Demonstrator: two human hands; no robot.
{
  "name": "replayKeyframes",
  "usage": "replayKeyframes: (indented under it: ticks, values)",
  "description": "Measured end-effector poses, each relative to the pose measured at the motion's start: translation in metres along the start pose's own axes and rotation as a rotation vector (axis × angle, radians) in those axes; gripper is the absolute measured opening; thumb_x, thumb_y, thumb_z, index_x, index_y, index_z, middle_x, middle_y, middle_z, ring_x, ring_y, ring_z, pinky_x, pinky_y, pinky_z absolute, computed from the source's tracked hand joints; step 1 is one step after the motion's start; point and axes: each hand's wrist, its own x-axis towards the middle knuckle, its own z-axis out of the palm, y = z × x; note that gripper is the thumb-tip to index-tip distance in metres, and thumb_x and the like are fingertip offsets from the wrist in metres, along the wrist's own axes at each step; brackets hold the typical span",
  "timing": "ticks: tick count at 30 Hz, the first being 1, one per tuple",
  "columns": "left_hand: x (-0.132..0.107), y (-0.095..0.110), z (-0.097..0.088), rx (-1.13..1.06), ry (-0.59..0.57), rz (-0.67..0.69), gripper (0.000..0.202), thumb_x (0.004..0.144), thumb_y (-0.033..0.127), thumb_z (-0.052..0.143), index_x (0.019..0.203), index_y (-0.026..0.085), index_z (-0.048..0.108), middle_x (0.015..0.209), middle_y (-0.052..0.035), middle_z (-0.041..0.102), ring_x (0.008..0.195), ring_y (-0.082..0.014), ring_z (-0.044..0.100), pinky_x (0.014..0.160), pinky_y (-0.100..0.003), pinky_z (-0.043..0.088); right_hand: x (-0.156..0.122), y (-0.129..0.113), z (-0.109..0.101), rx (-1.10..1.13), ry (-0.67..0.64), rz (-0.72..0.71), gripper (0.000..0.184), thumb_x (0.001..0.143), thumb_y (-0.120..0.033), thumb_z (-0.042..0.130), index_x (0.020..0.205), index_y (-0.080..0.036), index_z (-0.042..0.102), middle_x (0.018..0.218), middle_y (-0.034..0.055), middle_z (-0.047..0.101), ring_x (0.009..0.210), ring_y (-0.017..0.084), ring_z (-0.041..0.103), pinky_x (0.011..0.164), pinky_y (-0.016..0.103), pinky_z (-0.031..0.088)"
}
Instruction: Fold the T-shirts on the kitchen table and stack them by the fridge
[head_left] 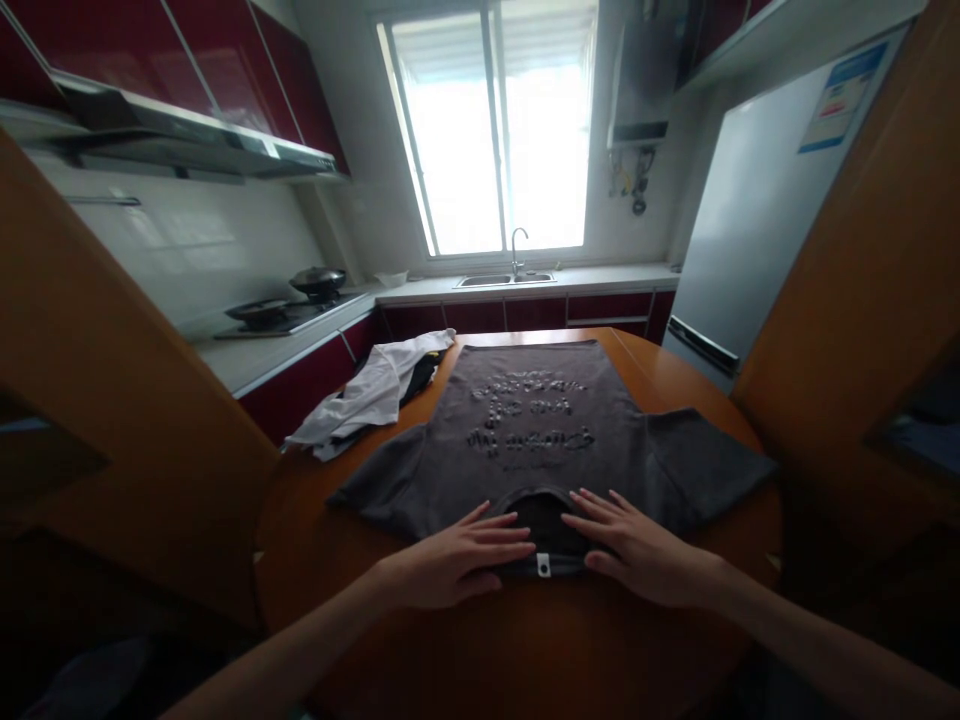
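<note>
A dark grey T-shirt lies spread flat, front side up, its neckline toward me and both sleeves stretched out sideways. Raised dark lettering crosses its chest. Inside the neck opening a small white label shows. My left hand rests on the left side of the collar, fingers extended and apart. On the collar's right side lies my right hand, its fingers also spread. Neither hand grips the fabric.
The shirt is on a round wooden table. White and black clothes lie in a pile at its left edge. Beyond are a stove with pans, a sink under the window and a fridge on the right. Wooden panels flank the table.
</note>
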Motion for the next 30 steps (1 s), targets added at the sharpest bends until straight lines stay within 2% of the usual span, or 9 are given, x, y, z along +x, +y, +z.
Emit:
replayKeyframes:
  ticks: [4, 7, 11, 14, 17, 19, 24, 27, 30]
  values:
    - [0.033, -0.03, -0.021, 0.018, 0.281, -0.121, 0.043, 0.103, 0.036, 0.047, 0.145, 0.032, 0.054, 0.154, -0.0045, 0.048, 0.145, -0.0242, 0.04, 0.122, -0.043, 0.031, 0.056, 0.002, -0.03, -0.067, 0.21, 0.103, 0.056, 0.104, -0.047, 0.035, 0.156, -0.025, 0.037, 0.165, 0.0101, 0.027, 0.153, 0.027, 0.02, 0.122, 0.054, 0.02]
    - [0.061, -0.067, -0.016, 0.144, 0.474, -0.323, 0.044, 0.103, 0.037, 0.044, 0.143, 0.025, 0.056, 0.151, -0.0094, 0.05, 0.144, -0.0263, 0.042, 0.12, -0.048, 0.032, 0.109, 0.007, -0.037, -0.08, 0.386, 0.254, 0.055, 0.105, -0.039, 0.031, 0.155, -0.018, 0.038, 0.164, 0.0144, 0.027, 0.153, 0.027, 0.021, 0.121, 0.052, 0.022]
    - [0.073, -0.097, 0.008, 0.238, 0.411, -0.489, 0.048, 0.102, 0.042, 0.047, 0.146, 0.025, 0.051, 0.159, -0.0101, 0.04, 0.15, -0.0323, 0.029, 0.119, -0.062, 0.023, 0.149, 0.019, -0.009, -0.108, 0.423, 0.4, 0.057, 0.104, -0.039, 0.032, 0.157, -0.018, 0.032, 0.166, 0.0158, 0.02, 0.154, 0.029, 0.013, 0.119, 0.059, 0.018]
    - [0.066, -0.103, 0.01, 0.201, 0.4, -0.487, 0.046, 0.102, 0.042, 0.045, 0.144, 0.025, 0.053, 0.157, -0.0088, 0.042, 0.149, -0.0299, 0.032, 0.12, -0.058, 0.026, 0.153, 0.029, 0.016, -0.163, 0.353, 0.411, 0.057, 0.103, -0.04, 0.036, 0.155, -0.018, 0.037, 0.165, 0.0173, 0.023, 0.154, 0.031, 0.014, 0.119, 0.062, 0.012]
    - [0.044, -0.114, -0.013, 0.217, 0.528, -0.542, 0.039, 0.101, 0.034, 0.046, 0.134, 0.022, 0.062, 0.147, -0.0086, 0.055, 0.138, -0.0245, 0.049, 0.118, -0.042, 0.035, 0.149, 0.038, 0.023, -0.172, 0.402, 0.422, 0.056, 0.104, -0.041, 0.032, 0.154, -0.016, 0.039, 0.165, 0.0174, 0.025, 0.154, 0.03, 0.015, 0.119, 0.061, 0.015]
    - [0.017, -0.128, -0.038, 0.257, 0.612, -0.663, 0.036, 0.098, 0.027, 0.047, 0.129, 0.019, 0.065, 0.138, -0.0096, 0.062, 0.128, -0.0224, 0.057, 0.113, -0.035, 0.04, 0.148, 0.041, 0.021, -0.171, 0.451, 0.426, 0.055, 0.104, -0.04, 0.03, 0.152, -0.016, 0.041, 0.164, 0.0171, 0.026, 0.154, 0.029, 0.016, 0.12, 0.06, 0.017]
    - [-0.08, -0.164, -0.088, 0.167, 0.669, -1.26, 0.028, 0.091, 0.023, 0.054, 0.113, 0.017, 0.07, 0.122, -0.0132, 0.07, 0.121, -0.028, 0.061, 0.104, -0.037, 0.046, 0.147, 0.042, 0.027, -0.143, 0.402, 0.45, 0.053, 0.103, -0.041, 0.034, 0.148, -0.016, 0.048, 0.162, 0.0182, 0.031, 0.152, 0.032, 0.02, 0.118, 0.061, 0.02]
    - [-0.118, -0.168, -0.092, 0.021, 0.607, -1.377, 0.019, 0.085, 0.029, 0.063, 0.093, 0.014, 0.073, 0.096, -0.0132, 0.076, 0.097, -0.0294, 0.071, 0.083, -0.034, 0.055, 0.147, 0.039, 0.034, -0.15, 0.393, 0.439, 0.053, 0.102, -0.04, 0.036, 0.147, -0.015, 0.048, 0.162, 0.0189, 0.031, 0.152, 0.033, 0.021, 0.118, 0.06, 0.021]
    - [-0.121, -0.164, -0.082, -0.105, 0.554, -1.327, 0.018, 0.076, 0.029, 0.071, 0.084, 0.013, 0.073, 0.081, -0.0086, 0.076, 0.078, -0.0251, 0.072, 0.066, -0.027, 0.055, 0.148, 0.036, 0.038, -0.158, 0.367, 0.436, 0.053, 0.102, -0.041, 0.037, 0.146, -0.015, 0.05, 0.16, 0.0192, 0.034, 0.151, 0.034, 0.023, 0.118, 0.06, 0.022]
